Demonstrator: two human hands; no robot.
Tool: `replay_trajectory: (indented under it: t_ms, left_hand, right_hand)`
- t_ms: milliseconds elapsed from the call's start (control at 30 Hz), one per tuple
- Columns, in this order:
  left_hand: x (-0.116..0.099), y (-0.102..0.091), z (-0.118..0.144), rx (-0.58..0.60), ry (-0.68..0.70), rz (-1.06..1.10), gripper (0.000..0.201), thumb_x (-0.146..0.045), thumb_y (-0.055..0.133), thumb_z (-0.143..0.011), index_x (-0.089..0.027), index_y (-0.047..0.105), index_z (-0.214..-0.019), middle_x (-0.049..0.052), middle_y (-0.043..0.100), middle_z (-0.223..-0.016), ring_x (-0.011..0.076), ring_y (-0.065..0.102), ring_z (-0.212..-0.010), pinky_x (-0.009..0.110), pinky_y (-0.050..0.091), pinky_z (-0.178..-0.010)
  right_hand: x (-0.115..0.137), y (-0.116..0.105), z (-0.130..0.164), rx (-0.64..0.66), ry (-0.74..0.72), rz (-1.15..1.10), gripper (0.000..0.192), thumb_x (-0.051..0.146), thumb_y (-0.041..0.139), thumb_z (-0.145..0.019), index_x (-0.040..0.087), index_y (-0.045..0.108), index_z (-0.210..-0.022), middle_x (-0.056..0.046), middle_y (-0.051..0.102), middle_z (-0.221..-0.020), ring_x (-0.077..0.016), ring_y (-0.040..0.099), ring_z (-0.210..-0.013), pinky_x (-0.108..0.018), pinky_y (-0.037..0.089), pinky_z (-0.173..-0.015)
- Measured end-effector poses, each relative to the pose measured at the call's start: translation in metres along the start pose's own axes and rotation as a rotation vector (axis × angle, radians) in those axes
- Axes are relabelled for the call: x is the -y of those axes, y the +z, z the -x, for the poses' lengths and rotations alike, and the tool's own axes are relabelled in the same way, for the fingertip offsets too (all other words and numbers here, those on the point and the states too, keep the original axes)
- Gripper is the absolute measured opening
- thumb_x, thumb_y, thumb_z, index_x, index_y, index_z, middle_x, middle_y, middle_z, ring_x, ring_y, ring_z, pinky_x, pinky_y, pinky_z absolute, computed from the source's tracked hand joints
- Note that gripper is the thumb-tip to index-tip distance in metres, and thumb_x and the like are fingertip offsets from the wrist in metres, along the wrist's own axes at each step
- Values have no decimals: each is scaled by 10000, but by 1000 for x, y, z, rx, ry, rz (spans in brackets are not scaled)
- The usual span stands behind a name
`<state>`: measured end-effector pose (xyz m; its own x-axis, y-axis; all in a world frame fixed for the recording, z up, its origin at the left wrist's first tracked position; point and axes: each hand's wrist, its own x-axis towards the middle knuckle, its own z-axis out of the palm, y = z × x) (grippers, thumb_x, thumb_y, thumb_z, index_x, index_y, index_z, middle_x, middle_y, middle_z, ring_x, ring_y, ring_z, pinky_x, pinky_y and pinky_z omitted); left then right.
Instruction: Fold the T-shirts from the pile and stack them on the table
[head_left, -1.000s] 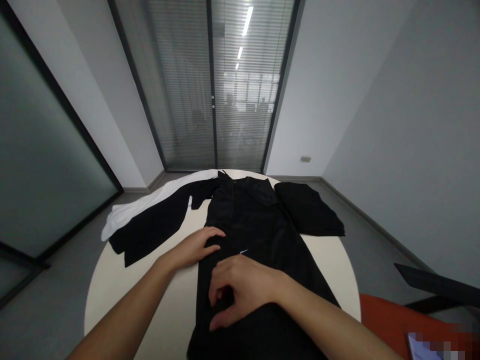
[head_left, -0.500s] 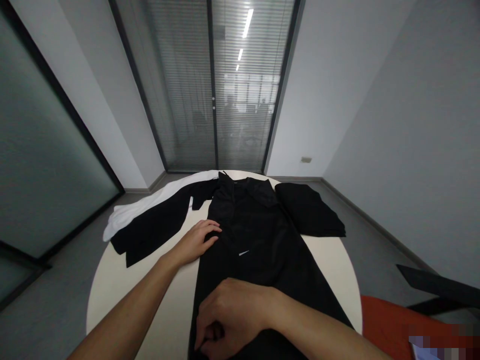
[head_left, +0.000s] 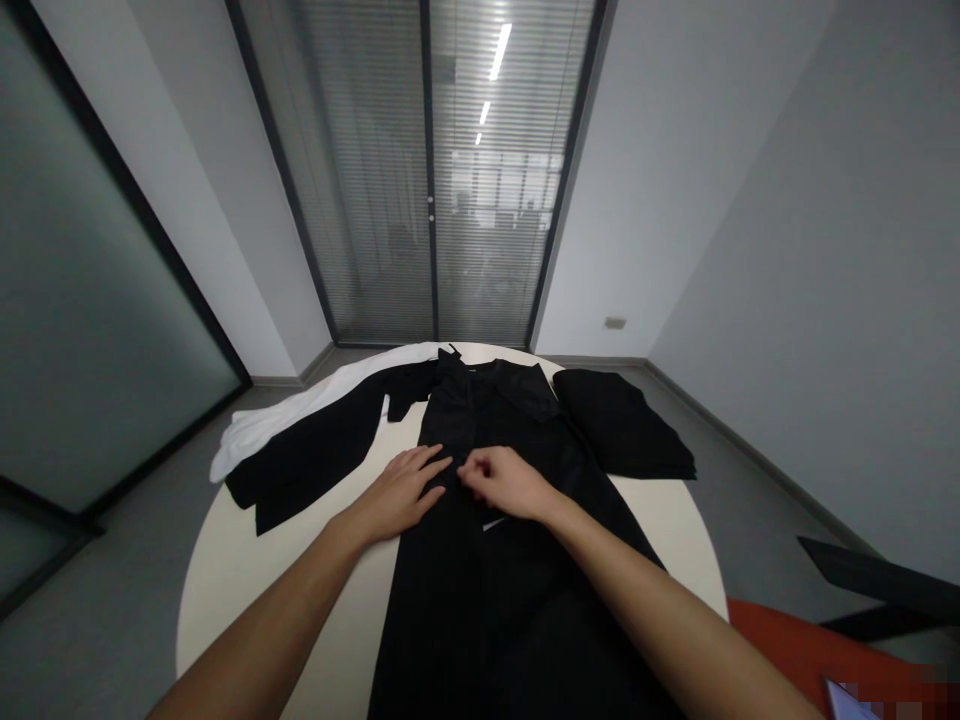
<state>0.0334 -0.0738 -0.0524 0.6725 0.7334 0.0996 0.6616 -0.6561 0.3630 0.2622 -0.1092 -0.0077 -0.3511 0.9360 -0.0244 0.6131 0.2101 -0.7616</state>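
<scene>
A long black garment [head_left: 517, 620] lies spread over the table's middle, with a small light logo [head_left: 492, 524] on it. My left hand [head_left: 409, 490] rests on its left side, fingers stretched out and palm down. Just to the right, my right hand [head_left: 506, 482] has its fingers curled in a pinch at the garment's cloth, close to the left fingertips. Those pinching fingertips are dark and small, so what part of the cloth they grip is hard to make out. The far end of the garment has bunched, folded cloth.
A round cream table [head_left: 315, 570] carries the clothes. At left lie a black piece of clothing [head_left: 315, 450] and a white one [head_left: 277, 410]; at right is a folded black one [head_left: 622, 425]. An orange chair [head_left: 780, 640] stands at lower right.
My right hand has moved away from me, from the garment's near left edge up to beside my left hand. My left hand has hardly moved and stays on the cloth.
</scene>
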Motion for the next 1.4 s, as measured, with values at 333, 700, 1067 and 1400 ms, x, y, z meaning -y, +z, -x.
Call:
replay_trajectory:
  t_ms: [333,700,1067,1400]
  left_hand:
    - [-22,1,6,113,56,-42,714,-661,549,-906,-424,328,-1542,57,16,-1694,429,15,-1528,684,45,-1184]
    - [-26,8,5,145,63,-28,747,-706,453,-925,-392,259,-1574,60,55,-1692,422,13,-1530,647,120,-1193]
    - [-61,3,5,144,92,-79,728,-551,593,-893,-369,340,-1550,94,187,-1671,437,135,-1516,679,87,-1183]
    - [-71,-20,10,345,-38,8,1030,-628,618,-832,-272,52,-1616,81,173,-1673,407,125,-1525,727,137,-1163]
  right_hand:
    - [-33,-9,-70,-394,286,194,275,321,657,-880,244,650,-1144,-5,741,-921,-196,689,-886,-279,465,-735]
    - [-46,-1,-87,-374,203,419,222,218,532,-958,234,703,-1099,-72,695,-1150,-214,649,-1055,-307,485,-867]
    - [-62,-16,-59,-183,55,539,511,433,531,-978,250,509,-1454,-122,500,-1482,-328,432,-1355,-497,382,-1080]
    - [-92,-53,-44,-518,491,593,611,416,535,-962,155,407,-1499,-181,371,-1559,-353,370,-1403,-477,351,-1108]
